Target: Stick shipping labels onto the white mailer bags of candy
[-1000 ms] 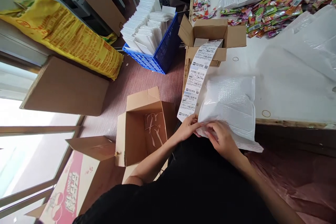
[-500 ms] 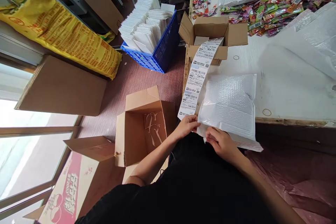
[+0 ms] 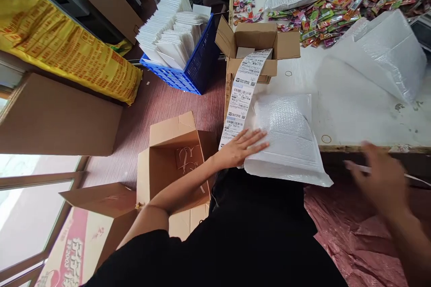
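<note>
On the mailer (image 3: 286,139), left hand (image 3: 239,148) lies open; right hand (image 3: 380,179), at a white strip (image 3: 364,169), blurs, grip unclear.

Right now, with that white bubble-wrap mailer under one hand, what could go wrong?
Two risks. The white bubble-wrap mailer overhangs the front edge of the white-topped table with only the left hand seen on it, so it might slide off if nudged. The long white strip of printed labels runs from the small brown cardboard box down to that hand, which could snag or crease it.
</note>
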`<state>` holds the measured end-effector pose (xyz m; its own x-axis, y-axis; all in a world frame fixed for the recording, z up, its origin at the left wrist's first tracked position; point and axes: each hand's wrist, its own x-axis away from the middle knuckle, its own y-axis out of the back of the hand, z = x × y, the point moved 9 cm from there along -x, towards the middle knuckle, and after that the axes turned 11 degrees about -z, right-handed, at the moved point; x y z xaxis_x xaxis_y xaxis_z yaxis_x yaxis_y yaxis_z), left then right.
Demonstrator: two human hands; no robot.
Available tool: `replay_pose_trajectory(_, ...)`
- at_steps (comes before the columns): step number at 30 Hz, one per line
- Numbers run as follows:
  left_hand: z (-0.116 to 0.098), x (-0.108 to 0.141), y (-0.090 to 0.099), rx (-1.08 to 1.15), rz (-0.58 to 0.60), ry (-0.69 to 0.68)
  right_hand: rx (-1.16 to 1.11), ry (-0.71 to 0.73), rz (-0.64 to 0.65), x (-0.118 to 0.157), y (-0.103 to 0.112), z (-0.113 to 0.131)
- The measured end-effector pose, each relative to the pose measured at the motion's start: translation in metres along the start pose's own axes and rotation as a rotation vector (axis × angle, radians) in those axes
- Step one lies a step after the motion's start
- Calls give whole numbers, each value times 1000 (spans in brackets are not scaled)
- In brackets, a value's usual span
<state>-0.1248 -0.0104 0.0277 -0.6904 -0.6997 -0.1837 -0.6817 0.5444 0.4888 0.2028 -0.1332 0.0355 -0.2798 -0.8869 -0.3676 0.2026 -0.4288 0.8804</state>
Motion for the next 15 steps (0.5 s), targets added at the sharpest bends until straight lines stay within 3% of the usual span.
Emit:
replay_pose_trajectory(2, -3, -2, -21, 42, 198, -48, -100, 243, 114, 5, -40, 25)
replay_pose_trajectory(3, 0, -1, -27, 69, 239, -31, -181, 335, 159, 10, -52, 38)
replay_pose_trajectory(5, 16, -1, -26, 96, 130, 86, -325, 345, 133, 12, -58, 52)
replay_pose_trajectory(8, 49, 3, -9, 42, -229, 355, -409, -39, -21, 6, -55, 35)
replay_pose_trajectory(10, 62, 4, -1, 19, -384, 509, -451, -359, 23, 10, -68, 16)
replay_pose_trajectory(13, 68, -4, 12, 52, -527, 636, -616, -687, 191, 21, -95, 1)
replay_pose_trajectory(15, 69, -11, 11, 167, -508, 718, -747, -821, 275, 27, -105, -3)
